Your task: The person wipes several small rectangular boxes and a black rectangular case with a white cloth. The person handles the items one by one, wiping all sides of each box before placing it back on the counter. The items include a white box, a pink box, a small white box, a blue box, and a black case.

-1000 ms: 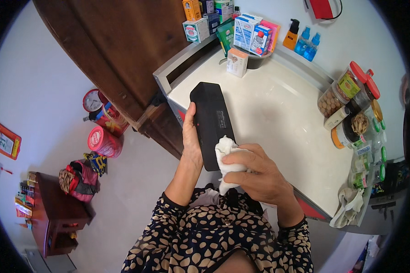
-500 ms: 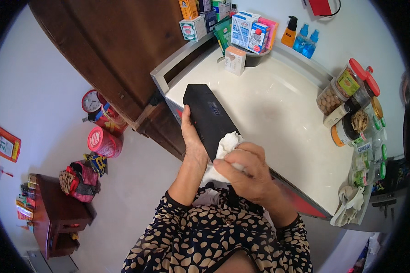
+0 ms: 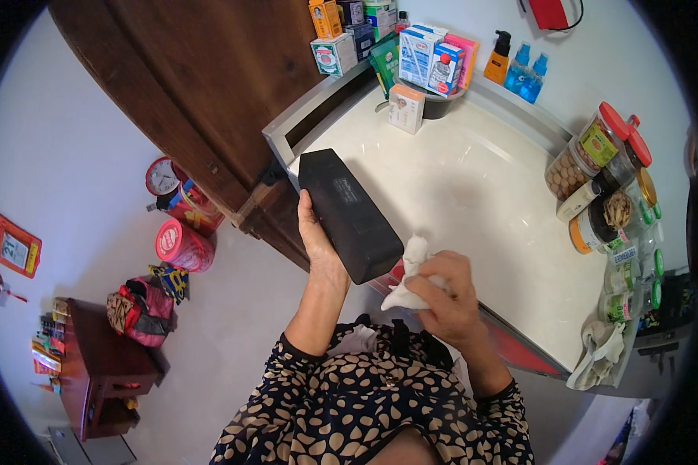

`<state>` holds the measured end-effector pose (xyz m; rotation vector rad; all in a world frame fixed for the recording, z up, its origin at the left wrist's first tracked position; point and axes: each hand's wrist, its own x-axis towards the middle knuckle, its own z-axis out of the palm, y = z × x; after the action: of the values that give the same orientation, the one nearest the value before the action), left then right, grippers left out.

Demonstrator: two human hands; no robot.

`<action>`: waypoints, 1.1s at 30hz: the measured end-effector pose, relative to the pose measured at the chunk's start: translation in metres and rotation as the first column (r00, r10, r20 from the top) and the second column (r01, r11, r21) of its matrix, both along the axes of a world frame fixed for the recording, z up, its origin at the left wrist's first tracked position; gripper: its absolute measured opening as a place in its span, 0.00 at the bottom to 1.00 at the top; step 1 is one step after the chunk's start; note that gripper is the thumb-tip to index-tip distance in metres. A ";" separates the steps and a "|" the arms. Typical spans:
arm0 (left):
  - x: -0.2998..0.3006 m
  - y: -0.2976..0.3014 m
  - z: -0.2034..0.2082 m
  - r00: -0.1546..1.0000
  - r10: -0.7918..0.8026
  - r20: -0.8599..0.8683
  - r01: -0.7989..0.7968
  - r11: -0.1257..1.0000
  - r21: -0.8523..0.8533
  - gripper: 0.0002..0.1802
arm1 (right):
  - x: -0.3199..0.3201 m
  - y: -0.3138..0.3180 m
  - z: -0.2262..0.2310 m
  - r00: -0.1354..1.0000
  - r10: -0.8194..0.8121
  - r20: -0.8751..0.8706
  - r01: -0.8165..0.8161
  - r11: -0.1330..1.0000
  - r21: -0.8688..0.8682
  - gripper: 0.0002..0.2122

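A long black box-shaped object (image 3: 349,215) with faint lettering on its upper face is held up at a slant over the counter's near edge. My left hand (image 3: 322,244) grips it from the left side, the thumb along its edge and the other fingers hidden beneath. A crumpled white cloth (image 3: 412,271) is pinched in my right hand (image 3: 444,293), just right of the box's lower end. The cloth and the box are apart, with a narrow gap between them.
Beyond the box lies a cream counter (image 3: 473,186). A grey bin (image 3: 436,107) of small cartons stands at its back, behind an orange-and-white carton (image 3: 406,108). Jars (image 3: 570,172) line the right side, near a folded cloth (image 3: 599,349). A brown wooden cabinet (image 3: 202,85) rises at left.
My right hand has drawn the white cloth off the box, slightly to the right and down. The box has tilted and shifted a little left, showing its lower end.
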<state>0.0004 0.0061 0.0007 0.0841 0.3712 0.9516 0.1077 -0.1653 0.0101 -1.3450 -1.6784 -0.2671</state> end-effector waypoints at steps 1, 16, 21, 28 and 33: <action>-0.001 0.000 -0.002 1.000 -0.004 -0.006 0.004 1.000 0.014 0.22 | -0.006 0.001 0.012 0.998 0.003 -0.062 0.001 0.998 0.064 0.12; 0.013 -0.025 0.007 0.991 -0.135 0.010 0.132 0.980 0.150 0.26 | 0.009 0.015 -0.010 0.452 0.413 -0.791 -0.446 0.872 0.202 0.13; 0.012 -0.030 -0.004 0.958 -0.142 -0.250 0.206 0.945 0.253 0.25 | 0.010 0.019 -0.012 0.281 0.461 -0.842 -0.502 0.818 0.280 0.15; 0.015 -0.055 0.008 0.926 -0.216 -0.310 0.312 0.899 0.307 0.29 | 0.016 0.021 0.000 0.626 0.347 -0.698 -0.356 0.924 0.140 0.16; 0.001 -0.061 0.013 0.902 -0.400 -0.163 0.430 0.865 0.260 0.35 | 0.022 0.024 0.011 0.820 0.153 -0.552 -0.190 0.982 -0.009 0.16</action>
<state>0.0017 -0.0551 0.0139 0.4687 0.2895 0.5653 0.1296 -0.1410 0.0207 -1.1598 -1.3053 0.2678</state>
